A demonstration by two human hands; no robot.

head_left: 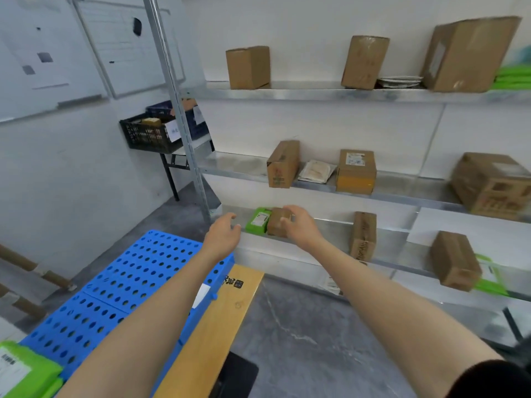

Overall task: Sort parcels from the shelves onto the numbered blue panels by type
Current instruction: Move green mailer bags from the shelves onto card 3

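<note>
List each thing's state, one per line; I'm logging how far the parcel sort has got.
right hand: grips small brown box
small brown box: at lowest shelf edge, held
left hand: open, touching nothing
green shelf parcel: on lowest shelf, beside the box
blue panel: one green packet at near corner

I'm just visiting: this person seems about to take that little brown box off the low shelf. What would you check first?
1. Grip on the box: ok. The right hand has fingers over the top of the small brown box and the thumb on its front.
2. Spare hand free: ok. The left hand is open and holds nothing.
3. Neighbour stays put: cannot tell. The green parcel sits right against the box and might get dragged along.
4. Room to put it down: ok. The blue panels show bare surface.
5. Right panel number: cannot tell. No number can be read here.
</note>
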